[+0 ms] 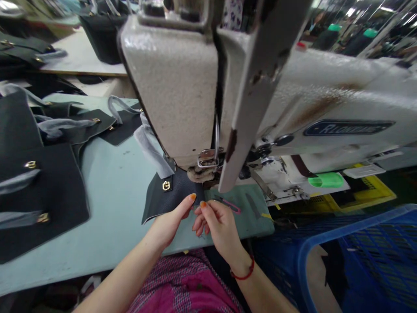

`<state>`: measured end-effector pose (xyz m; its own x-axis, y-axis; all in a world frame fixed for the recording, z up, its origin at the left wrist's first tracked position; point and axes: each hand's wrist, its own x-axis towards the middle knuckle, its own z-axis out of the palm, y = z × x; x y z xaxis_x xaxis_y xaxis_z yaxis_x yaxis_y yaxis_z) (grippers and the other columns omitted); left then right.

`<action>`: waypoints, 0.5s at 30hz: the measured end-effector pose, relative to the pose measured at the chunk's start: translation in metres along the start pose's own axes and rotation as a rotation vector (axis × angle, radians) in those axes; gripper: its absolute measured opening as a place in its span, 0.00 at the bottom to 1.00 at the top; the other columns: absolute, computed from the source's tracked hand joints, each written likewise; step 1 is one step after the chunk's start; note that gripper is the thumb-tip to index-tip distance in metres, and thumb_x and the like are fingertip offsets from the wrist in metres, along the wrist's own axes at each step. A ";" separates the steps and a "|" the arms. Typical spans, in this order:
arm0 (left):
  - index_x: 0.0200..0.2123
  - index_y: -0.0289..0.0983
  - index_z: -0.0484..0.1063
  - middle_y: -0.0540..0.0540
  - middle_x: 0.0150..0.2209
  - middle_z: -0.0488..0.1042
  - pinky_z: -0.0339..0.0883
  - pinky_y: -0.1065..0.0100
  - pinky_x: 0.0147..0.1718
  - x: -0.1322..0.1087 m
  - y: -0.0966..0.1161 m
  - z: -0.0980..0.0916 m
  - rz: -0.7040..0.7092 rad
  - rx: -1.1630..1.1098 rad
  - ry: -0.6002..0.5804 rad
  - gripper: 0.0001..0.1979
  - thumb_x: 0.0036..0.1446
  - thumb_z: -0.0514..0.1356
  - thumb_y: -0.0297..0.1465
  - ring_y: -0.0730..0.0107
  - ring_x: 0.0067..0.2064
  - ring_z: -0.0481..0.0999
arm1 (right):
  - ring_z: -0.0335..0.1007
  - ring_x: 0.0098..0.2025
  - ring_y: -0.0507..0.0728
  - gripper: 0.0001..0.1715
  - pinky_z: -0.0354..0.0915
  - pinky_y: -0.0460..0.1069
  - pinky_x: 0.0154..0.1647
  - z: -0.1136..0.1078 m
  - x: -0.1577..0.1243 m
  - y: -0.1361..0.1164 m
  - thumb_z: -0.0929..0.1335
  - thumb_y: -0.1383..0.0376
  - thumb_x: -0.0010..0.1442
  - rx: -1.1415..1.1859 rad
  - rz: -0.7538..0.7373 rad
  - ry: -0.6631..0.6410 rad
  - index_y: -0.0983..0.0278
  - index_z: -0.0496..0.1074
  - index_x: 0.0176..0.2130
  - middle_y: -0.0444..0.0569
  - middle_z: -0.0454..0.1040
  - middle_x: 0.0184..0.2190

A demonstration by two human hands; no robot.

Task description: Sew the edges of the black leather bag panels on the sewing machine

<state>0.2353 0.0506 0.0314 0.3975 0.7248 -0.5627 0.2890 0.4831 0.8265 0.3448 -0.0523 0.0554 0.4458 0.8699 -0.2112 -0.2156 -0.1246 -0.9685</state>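
Observation:
A dark leather panel [167, 198] with a gold clasp and a grey strap lies under the head of a white sewing machine [182, 87] on a pale green table [110, 204]. My left hand [171, 221] rests flat on the panel's near edge, fingers stretched toward the needle. My right hand [216, 224] sits just to its right, fingertips pinched together next to the panel's corner; what they pinch is too small to make out. Small pink-handled snips [230, 204] lie on the table just beyond my right hand.
Several more dark panels with gold clasps [39, 191] are stacked at the left of the table. A blue plastic crate [355, 256] stands low at the right, a yellow one [371, 193] behind it. Dark bags [102, 34] sit on a far bench.

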 end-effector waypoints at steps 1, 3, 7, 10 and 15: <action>0.26 0.34 0.79 0.41 0.28 0.79 0.71 0.59 0.39 0.002 0.002 0.000 -0.013 0.017 0.000 0.27 0.42 0.67 0.55 0.53 0.37 0.78 | 0.68 0.18 0.48 0.26 0.58 0.41 0.20 0.000 -0.001 0.003 0.63 0.49 0.68 -0.008 -0.003 0.000 0.67 0.72 0.33 0.46 0.75 0.20; 0.25 0.35 0.78 0.41 0.27 0.78 0.70 0.60 0.37 0.005 0.006 0.001 -0.013 0.022 0.004 0.26 0.43 0.67 0.55 0.55 0.36 0.77 | 0.68 0.19 0.48 0.26 0.58 0.41 0.21 -0.001 -0.003 0.013 0.62 0.49 0.68 -0.023 0.006 -0.005 0.67 0.72 0.33 0.47 0.75 0.20; 0.18 0.37 0.71 0.46 0.20 0.70 0.65 0.64 0.29 0.011 0.013 0.003 0.060 0.029 0.003 0.25 0.44 0.66 0.54 0.63 0.28 0.71 | 0.67 0.18 0.48 0.28 0.57 0.41 0.20 -0.004 -0.005 0.042 0.62 0.47 0.68 -0.050 0.048 -0.043 0.67 0.72 0.33 0.47 0.74 0.20; 0.17 0.39 0.64 0.50 0.18 0.64 0.60 0.66 0.26 0.016 0.019 0.006 0.143 0.005 -0.035 0.25 0.46 0.64 0.54 0.69 0.24 0.64 | 0.67 0.18 0.48 0.28 0.56 0.42 0.20 -0.006 -0.006 0.061 0.61 0.47 0.68 -0.092 0.089 -0.059 0.68 0.72 0.33 0.47 0.74 0.20; 0.19 0.39 0.61 0.54 0.18 0.59 0.54 0.69 0.23 0.025 0.029 0.008 0.220 -0.035 -0.069 0.24 0.47 0.64 0.51 0.74 0.22 0.57 | 0.67 0.19 0.48 0.26 0.57 0.41 0.21 -0.007 -0.008 0.074 0.61 0.51 0.69 -0.189 0.092 -0.068 0.68 0.73 0.32 0.47 0.74 0.21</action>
<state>0.2607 0.0786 0.0411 0.5066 0.7800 -0.3674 0.1588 0.3344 0.9289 0.3309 -0.0721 -0.0154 0.3712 0.8798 -0.2969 -0.0832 -0.2869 -0.9543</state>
